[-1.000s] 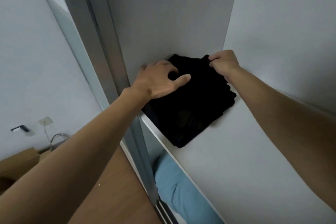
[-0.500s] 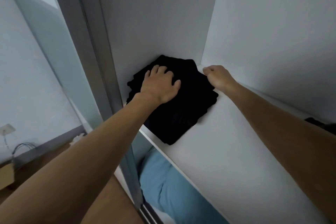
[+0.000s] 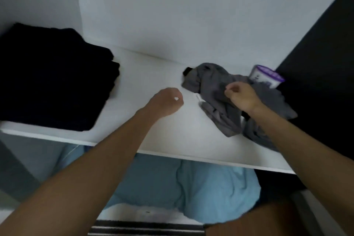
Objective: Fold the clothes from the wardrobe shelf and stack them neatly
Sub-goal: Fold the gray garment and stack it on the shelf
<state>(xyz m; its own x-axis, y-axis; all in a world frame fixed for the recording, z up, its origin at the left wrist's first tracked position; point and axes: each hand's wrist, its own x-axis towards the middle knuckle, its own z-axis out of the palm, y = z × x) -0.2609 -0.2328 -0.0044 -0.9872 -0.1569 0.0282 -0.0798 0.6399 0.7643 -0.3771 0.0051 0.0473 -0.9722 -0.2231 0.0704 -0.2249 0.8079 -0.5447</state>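
On the white shelf [image 3: 153, 74], a folded black stack [image 3: 51, 76] lies left and a crumpled grey garment [image 3: 212, 86] right, against a purple-and-white tub [image 3: 266, 77], contents hidden. The left hand [image 3: 166, 101] curls empty. The right hand [image 3: 243, 97] curls over the garment, grip unclear.

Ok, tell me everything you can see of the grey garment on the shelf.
The grey garment is a soft cloth, crumpled and unfolded, spread in loose folds across the right part of the white shelf. A dark patch shows at its far left end. The right hand lies on its middle, fingers curled at the cloth; a grip is too blurred to confirm. A white and purple container stands close behind it.
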